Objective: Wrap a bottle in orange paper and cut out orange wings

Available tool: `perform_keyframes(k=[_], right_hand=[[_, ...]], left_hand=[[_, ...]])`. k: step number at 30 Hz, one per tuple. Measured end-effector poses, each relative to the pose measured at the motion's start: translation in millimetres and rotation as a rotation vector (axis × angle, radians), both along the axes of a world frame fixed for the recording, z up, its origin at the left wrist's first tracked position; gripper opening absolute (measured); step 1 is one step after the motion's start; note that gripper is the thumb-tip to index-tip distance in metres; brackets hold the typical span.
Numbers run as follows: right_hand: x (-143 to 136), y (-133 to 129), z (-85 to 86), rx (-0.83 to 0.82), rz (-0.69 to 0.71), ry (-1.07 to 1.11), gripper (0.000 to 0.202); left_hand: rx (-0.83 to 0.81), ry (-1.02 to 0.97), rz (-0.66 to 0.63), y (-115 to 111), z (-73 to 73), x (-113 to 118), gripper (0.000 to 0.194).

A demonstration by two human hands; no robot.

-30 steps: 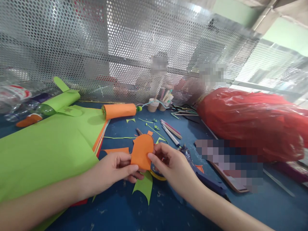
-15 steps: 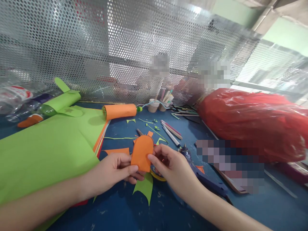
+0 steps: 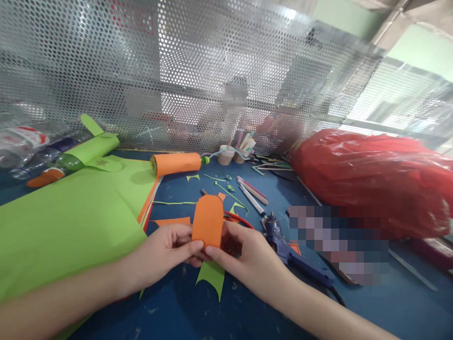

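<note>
An orange paper piece (image 3: pixel 208 219) with a rounded top stands upright between my two hands. My left hand (image 3: pixel 173 248) pinches its lower left corner, thumb in front. At the lower right edge, my right hand (image 3: pixel 244 250) grips the same piece, its thumb near the bottom and the other fingers partly hidden behind. Below the hands a green paper scrap (image 3: pixel 211 278) lies on the blue table (image 3: pixel 184 311). Behind the right hand shows part of a red-rimmed round object (image 3: pixel 240 218). An orange scrap (image 3: pixel 173 221) lies just beyond the left hand.
Green sheets (image 3: pixel 78 212) cover the left side. An orange-wrapped bottle (image 3: pixel 179 163) and a green-wrapped bottle (image 3: pixel 94 150) lie behind. Pens (image 3: pixel 252 200), a blue glue gun (image 3: pixel 300 264), a blurred flat object (image 3: pixel 329 241) and a red plastic bag (image 3: pixel 371 184) are on the right.
My right thumb has moved down and left to the bottom of the orange piece. The piece has turned more upright, and a red curved edge now shows behind my right hand.
</note>
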State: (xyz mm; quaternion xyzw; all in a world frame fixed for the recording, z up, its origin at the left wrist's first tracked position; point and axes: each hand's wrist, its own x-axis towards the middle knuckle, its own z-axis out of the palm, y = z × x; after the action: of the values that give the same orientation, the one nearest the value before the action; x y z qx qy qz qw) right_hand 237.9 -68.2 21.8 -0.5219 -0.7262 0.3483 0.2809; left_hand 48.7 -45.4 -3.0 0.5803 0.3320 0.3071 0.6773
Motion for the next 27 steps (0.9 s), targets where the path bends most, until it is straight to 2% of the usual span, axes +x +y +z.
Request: perform_keyframes(k=[9,21,27], right_hand=[[-1.1,-0.3,1.7,0.007,0.016,-0.002,0.013],[0.1,4.7,-3.0,-0.212,-0.003,0.253,0.013],[0.4,5.3,-3.5,-0.137,0.014,0.173,0.011]], left_hand=[[0.041,-0.020,0.027,-3.8,-5.9,0.7,0.020],[0.012,0.017,0.059,-1.3,2.5,0.4,0.026],[0.003,0.041,0.090,-2.2,4.3,1.1,0.024]])
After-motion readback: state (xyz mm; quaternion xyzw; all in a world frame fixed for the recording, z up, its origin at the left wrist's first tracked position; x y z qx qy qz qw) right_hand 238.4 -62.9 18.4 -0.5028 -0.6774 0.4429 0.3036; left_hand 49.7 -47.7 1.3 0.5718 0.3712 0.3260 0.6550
